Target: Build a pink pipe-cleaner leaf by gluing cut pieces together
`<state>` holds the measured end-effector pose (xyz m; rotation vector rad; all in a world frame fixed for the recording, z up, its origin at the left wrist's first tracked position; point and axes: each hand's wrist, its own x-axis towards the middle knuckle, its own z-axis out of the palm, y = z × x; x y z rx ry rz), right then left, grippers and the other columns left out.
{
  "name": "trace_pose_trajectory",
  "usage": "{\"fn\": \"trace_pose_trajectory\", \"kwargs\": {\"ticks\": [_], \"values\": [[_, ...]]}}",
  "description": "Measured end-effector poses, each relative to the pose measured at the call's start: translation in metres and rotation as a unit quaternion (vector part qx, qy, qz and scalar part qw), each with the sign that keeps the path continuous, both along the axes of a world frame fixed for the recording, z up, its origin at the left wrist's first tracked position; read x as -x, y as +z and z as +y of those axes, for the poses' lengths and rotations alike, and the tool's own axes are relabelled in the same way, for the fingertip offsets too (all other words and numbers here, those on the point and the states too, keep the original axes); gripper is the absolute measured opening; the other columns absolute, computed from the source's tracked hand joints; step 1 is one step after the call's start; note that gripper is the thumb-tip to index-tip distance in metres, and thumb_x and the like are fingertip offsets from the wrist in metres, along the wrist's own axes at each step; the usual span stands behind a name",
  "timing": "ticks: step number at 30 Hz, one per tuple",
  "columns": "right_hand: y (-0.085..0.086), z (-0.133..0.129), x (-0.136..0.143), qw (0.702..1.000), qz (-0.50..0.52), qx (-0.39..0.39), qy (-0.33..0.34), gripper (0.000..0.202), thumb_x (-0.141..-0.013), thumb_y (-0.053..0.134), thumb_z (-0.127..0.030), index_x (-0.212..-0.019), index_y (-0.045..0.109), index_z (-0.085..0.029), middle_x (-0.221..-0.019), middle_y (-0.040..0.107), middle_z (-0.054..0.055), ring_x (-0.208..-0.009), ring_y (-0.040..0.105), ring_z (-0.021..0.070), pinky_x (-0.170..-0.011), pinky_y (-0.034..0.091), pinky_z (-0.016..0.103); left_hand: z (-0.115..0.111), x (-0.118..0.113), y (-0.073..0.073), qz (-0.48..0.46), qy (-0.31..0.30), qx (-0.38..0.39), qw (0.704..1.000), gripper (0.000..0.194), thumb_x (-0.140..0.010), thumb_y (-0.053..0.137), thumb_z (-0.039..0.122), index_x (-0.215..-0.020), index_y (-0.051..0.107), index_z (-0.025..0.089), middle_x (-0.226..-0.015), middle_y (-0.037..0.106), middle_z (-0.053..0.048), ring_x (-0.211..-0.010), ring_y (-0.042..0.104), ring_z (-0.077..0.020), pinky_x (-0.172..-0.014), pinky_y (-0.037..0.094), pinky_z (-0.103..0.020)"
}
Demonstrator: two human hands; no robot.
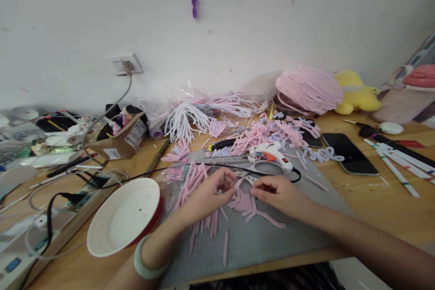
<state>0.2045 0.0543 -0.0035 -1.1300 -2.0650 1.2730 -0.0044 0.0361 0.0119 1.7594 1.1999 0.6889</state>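
From where I'm standing, the pink fuzzy piece (243, 204) is lying on the grey mat (265, 249), looking light, soft and bendable, its middle seeming the safest hold. It is resting around four o'clock from the left hand (217, 188) and seven from the right hand (282, 194); the left grip is curving part-open, the right is nearly closing, and I'm unable to tell whether either is holding a strand.

One glue gun (278, 156) lies just beyond the right hand (280, 195); one bowl (122, 217) stands left of the left hand (210, 192), one cardboard box (113, 147) beyond it. Pink strips (195, 180) near both hands are too many to count.
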Motion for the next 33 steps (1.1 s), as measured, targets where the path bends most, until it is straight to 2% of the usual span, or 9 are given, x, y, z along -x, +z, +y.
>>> {"fn": "trace_pose_trajectory", "kwargs": {"ticks": [2,4,10,15,18,22,25,29,33], "values": [[-0.002,-0.001,0.002,0.992,0.076,0.095,0.025,0.026,-0.075,0.058,-0.038,-0.085,0.061,-0.015,-0.067,0.058,0.000,-0.058,0.049,0.0109,-0.052,0.035,0.021,-0.007,-0.010,0.000,-0.114,-0.016,0.064,0.991,0.020,-0.077,0.057,0.024,-0.092,0.046,0.018,-0.074,0.047,0.003,-0.065,0.046,-0.0091,-0.060,0.037,-0.021],[-0.004,-0.002,0.004,0.981,0.123,0.144,0.042,0.027,-0.071,0.063,-0.038,-0.083,0.060,-0.015,-0.067,0.056,-0.001,-0.059,0.049,0.0102,-0.054,0.037,0.021,-0.013,-0.018,-0.002,-0.173,-0.025,0.103,0.979,0.023,-0.075,0.061,0.028,-0.091,0.047,0.018,-0.074,0.047,0.004,-0.064,0.044,-0.0080,-0.059,0.036,-0.021],[-0.007,-0.004,0.007,0.978,0.147,0.146,0.031,0.021,-0.073,0.062,-0.037,-0.075,0.059,-0.016,-0.063,0.053,-0.003,-0.055,0.046,0.0084,-0.052,0.036,0.020,-0.014,-0.023,-0.010,-0.236,0.004,0.120,0.964,0.025,-0.072,0.066,0.029,-0.085,0.047,0.017,-0.073,0.049,0.003,-0.065,0.045,-0.0085,-0.061,0.036,-0.021],[-0.006,-0.005,0.007,0.987,0.118,0.109,0.030,0.017,-0.073,0.060,-0.032,-0.073,0.058,-0.015,-0.064,0.052,-0.002,-0.056,0.045,0.0090,-0.052,0.036,0.020,-0.012,-0.021,-0.013,-0.214,0.016,0.105,0.971,0.027,-0.070,0.067,0.029,-0.085,0.048,0.017,-0.075,0.050,0.003,-0.067,0.046,-0.0095,-0.063,0.037,-0.022],[-0.005,-0.007,0.007,0.989,0.114,0.096,0.013,0.011,-0.075,0.056,-0.026,-0.074,0.055,-0.015,-0.062,0.048,-0.003,-0.054,0.042,0.0079,-0.049,0.033,0.018,-0.011,-0.021,-0.011,-0.185,0.006,0.086,0.979,0.024,-0.070,0.064,0.024,-0.086,0.048,0.017,-0.077,0.050,0.002,-0.067,0.046,-0.0095,-0.063,0.038,-0.022],[-0.004,-0.008,0.007,0.987,0.124,0.100,0.005,0.008,-0.075,0.052,-0.024,-0.075,0.051,-0.016,-0.061,0.045,-0.004,-0.053,0.041,0.0072,-0.048,0.032,0.018,-0.010,-0.019,-0.008,-0.062,-0.034,0.045,0.997,0.007,-0.074,0.056,0.019,-0.078,0.053,0.015,-0.068,0.049,0.003,-0.062,0.042,-0.0091,-0.059,0.037,-0.021],[-0.004,-0.008,0.007,0.989,0.115,0.094,0.012,0.008,-0.075,0.052,-0.023,-0.073,0.050,-0.016,-0.060,0.044,-0.004,-0.051,0.040,0.0070,-0.046,0.032,0.018,-0.009,-0.017,-0.007,0.006,-0.040,0.004,0.999,0.005,-0.075,0.053,0.018,-0.072,0.056,0.015,-0.066,0.052,0.002,-0.062,0.044,-0.0101,-0.059,0.037,-0.021],[-0.003,-0.009,0.006,0.994,0.089,0.051,0.040,0.002,-0.071,0.052,-0.017,-0.070,0.052,-0.016,-0.059,0.046,-0.004,-0.051,0.040,0.0070,-0.047,0.034,0.018,-0.008,-0.014,-0.007,0.000,-0.027,-0.046,0.999,0.004,-0.074,0.055,0.016,-0.074,0.058,0.015,-0.070,0.057,0.001,-0.065,0.049,-0.0112,-0.062,0.039,-0.021],[-0.002,-0.010,0.006,0.996,0.083,0.009,0.035,0.003,-0.069,0.053,-0.015,-0.070,0.056,-0.015,-0.061,0.051,-0.003,-0.054,0.043,0.0075,-0.050,0.036,0.017,-0.009,-0.012,-0.007,-0.013,-0.027,-0.049,0.998,0.004,-0.075,0.058,0.018,-0.074,0.061,0.015,-0.071,0.061,0.000,-0.067,0.052,-0.0118,-0.064,0.041,-0.021]]}}
